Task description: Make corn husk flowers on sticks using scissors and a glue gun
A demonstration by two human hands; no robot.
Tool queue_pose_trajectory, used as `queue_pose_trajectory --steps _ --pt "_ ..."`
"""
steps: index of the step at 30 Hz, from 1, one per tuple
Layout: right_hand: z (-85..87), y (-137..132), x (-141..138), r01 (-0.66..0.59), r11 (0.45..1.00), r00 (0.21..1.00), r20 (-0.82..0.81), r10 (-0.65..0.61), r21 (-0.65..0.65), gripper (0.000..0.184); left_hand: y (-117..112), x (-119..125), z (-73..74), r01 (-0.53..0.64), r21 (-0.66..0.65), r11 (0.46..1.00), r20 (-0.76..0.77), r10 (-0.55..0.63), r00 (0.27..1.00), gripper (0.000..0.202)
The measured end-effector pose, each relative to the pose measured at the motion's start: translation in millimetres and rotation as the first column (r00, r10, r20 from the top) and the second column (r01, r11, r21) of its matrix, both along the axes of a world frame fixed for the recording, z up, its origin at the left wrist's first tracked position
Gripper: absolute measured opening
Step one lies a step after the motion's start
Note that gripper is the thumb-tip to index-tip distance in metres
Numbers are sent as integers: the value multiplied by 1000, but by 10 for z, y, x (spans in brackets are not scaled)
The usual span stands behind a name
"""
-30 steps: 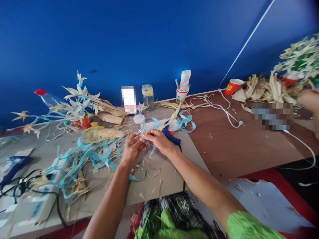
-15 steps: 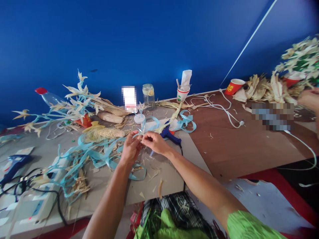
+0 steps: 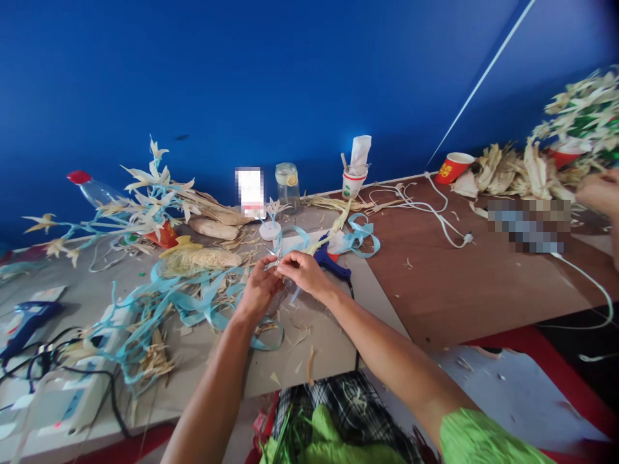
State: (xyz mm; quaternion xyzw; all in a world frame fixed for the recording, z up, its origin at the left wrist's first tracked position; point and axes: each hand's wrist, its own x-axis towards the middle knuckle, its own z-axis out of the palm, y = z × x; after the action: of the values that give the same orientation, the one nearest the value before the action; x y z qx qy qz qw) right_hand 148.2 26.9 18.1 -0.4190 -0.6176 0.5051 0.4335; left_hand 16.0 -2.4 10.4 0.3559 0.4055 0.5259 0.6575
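Observation:
My left hand and my right hand meet over the table, fingertips pinched together. Between them sticks up a small pale, pointed piece, mostly hidden by the fingers; its exact kind is too small to tell. Just beyond stands a white round base with a little pale flower on it. A blue glue gun lies right of my right hand, beside a pale husk strip. Light-blue ribbon is tangled left of my left hand.
Husk flowers on blue stems rise at the back left. Another glue gun and a power strip lie left. Along the wall stand a glass jar, a paper cup and a red cup. Another person's hand shows far right.
My two hands have shifted very slightly to the right, still pinched together around the small piece. Little else differs.

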Motion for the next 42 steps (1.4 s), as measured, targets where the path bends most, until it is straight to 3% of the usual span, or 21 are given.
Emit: queue_pose_trajectory --steps 7,11,16,20,25,30,36,42 --pt "-17 14 48 -110 988 990 -103 99 -106 13 -8 18 20 -29 -40 999 -21 28 999 50" --pt "4 14 50 -58 996 992 -119 50 -71 14 7 -10 17 -16 -20 1000 68 17 998 46" --pt "9 21 27 -23 1000 980 -197 18 -21 13 30 -69 -13 74 -124 990 126 -58 990 25" --pt "-2 19 19 14 1000 979 -206 -13 1 11 26 -70 -7 153 -153 976 149 -130 980 21" --pt "0 -2 -1 -46 999 974 -223 39 -24 10 13 -55 28 180 -161 970 154 -156 976 19" --pt "15 -4 1 -76 985 951 -307 26 -154 11 0 -35 62 149 -149 978 115 -132 985 20" --pt "21 43 38 -17 954 891 -437 -121 -299 18 -5 -18 53 110 -115 987 75 -102 992 22" --pt "24 23 28 -29 962 941 -333 -65 -272 22 15 1 15 -11 -51 999 -25 10 1000 22"
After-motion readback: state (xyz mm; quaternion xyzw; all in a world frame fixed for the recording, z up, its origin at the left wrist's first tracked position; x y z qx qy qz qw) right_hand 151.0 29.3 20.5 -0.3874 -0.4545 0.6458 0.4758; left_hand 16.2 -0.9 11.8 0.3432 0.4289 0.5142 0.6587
